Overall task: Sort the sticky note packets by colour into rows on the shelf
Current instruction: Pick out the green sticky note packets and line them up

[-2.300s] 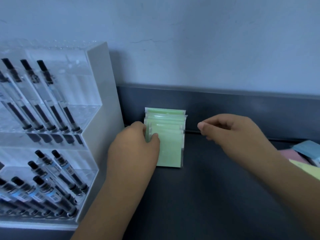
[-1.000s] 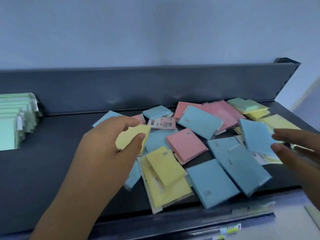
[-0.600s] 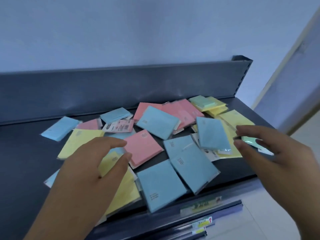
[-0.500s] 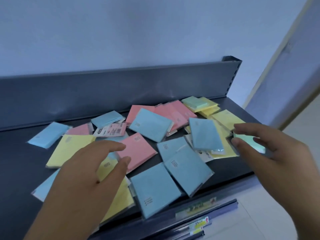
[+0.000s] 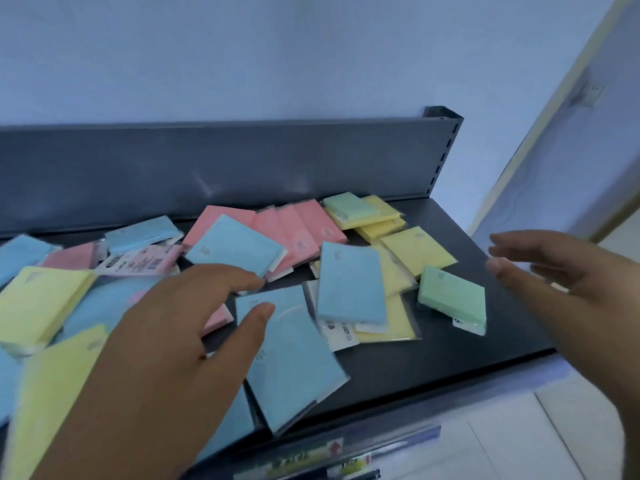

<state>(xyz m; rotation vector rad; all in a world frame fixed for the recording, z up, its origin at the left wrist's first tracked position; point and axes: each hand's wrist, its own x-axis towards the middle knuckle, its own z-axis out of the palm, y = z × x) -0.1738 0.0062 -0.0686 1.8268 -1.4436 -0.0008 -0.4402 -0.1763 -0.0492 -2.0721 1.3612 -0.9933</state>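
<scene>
Several loose sticky note packets in blue, pink, yellow and green lie jumbled on a dark grey shelf (image 5: 398, 368). A green packet (image 5: 450, 294) lies alone near the right end, and another green packet (image 5: 351, 206) tops a yellow stack at the back. My right hand (image 5: 568, 289) hovers just right of the lone green packet, fingers spread, holding nothing. My left hand (image 5: 180, 341) hangs over the middle of the pile with straight fingers above a blue packet (image 5: 291, 355), and it hides the packets beneath it.
The shelf's upright back panel (image 5: 242, 168) runs behind the pile. Price labels (image 5: 311, 455) sit on the front rail. A pale wall and a door frame (image 5: 554, 133) stand to the right, with tiled floor below.
The view swung right from the green row to the mixed pile. My right hand drew back to the right, baring the lone green packet. My left hand reached further over the pile.
</scene>
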